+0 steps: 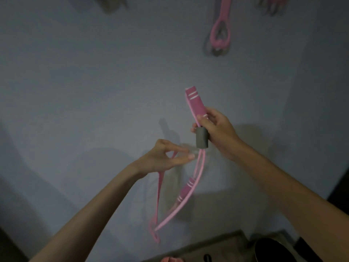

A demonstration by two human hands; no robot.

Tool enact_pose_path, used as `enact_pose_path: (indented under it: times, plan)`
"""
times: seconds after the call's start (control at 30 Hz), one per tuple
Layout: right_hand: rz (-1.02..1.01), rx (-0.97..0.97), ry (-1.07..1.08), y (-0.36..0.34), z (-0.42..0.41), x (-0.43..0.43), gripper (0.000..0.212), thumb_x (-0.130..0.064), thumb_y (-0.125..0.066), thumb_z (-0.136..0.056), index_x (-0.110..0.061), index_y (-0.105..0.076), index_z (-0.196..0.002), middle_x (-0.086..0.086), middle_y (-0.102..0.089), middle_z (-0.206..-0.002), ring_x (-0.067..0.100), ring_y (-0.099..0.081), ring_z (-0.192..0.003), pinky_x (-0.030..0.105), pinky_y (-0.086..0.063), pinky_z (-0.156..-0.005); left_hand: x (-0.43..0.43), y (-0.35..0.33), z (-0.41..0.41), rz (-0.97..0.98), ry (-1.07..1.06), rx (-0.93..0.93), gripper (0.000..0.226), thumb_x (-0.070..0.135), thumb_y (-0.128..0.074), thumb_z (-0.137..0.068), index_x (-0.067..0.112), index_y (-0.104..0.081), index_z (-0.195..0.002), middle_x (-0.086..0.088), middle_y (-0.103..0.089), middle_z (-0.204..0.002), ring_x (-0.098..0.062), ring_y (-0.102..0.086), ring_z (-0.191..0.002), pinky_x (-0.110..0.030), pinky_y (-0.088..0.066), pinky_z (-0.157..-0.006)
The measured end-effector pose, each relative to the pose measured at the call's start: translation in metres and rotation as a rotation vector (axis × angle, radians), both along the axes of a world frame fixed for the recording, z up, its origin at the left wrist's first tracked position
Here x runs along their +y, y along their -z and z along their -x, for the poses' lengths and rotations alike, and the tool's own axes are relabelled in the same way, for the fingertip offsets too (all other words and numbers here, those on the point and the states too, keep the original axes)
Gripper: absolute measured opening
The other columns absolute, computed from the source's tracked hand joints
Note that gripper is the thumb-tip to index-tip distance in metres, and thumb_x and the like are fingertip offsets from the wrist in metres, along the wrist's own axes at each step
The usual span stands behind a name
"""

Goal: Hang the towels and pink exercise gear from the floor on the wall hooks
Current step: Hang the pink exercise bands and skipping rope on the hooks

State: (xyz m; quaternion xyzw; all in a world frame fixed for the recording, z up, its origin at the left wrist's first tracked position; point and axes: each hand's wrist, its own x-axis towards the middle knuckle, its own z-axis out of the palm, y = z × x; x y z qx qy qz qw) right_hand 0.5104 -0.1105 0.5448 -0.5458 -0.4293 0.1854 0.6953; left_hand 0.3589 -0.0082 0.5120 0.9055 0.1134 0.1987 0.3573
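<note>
I hold a pink resistance band (195,104) with a grey foam sleeve (202,138) in front of the pale wall. My right hand (217,129) grips it just above the grey sleeve, its padded pink end sticking up. My left hand (168,157) pinches a pink strap (160,188) of the same band, which hangs down in a loop. The pink cords (181,208) with a second padded part sag between the hands. Another pink exercise band (221,33) hangs on the wall at upper right. More pink gear (273,4) hangs at the top right edge.
A dull cloth-like thing (111,2), perhaps a towel, hangs at the top edge, cut off by the frame. At the bottom, a strip of brown floor (217,244), a pink item (170,259) and a dark object (273,250) show. Dark shapes fill the lower corners.
</note>
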Motion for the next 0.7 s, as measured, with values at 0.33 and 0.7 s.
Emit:
enact_pose_path:
  times: [0.33, 0.7]
  plan:
    - [-0.152, 0.212, 0.034, -0.045, -0.006, -0.021, 0.033, -0.008, -0.055, -0.092, -0.003, -0.046, -0.123, 0.008, -0.054, -0.095, 0.016, -0.063, -0.079, 0.041, -0.058, -0.081, -0.022, 0.022, -0.034, -0.215, -0.121, 0.002, 0.056, 0.071, -0.073, -0.046, 0.046, -0.066, -0.096, 0.004, -0.037, -0.121, -0.015, -0.023, -0.124, -0.023, -0.021, -0.099]
    - [-0.137, 0.198, 0.022, -0.049, -0.047, -0.071, 0.027, -0.012, -0.052, -0.094, -0.005, -0.051, -0.120, 0.007, -0.059, -0.089, 0.011, -0.065, -0.073, 0.045, -0.054, -0.089, -0.049, 0.023, -0.083, -0.138, -0.052, -0.014, 0.012, 0.032, -0.069, -0.081, 0.029, -0.071, -0.092, -0.002, -0.036, -0.125, -0.019, -0.026, -0.134, -0.018, -0.014, -0.088]
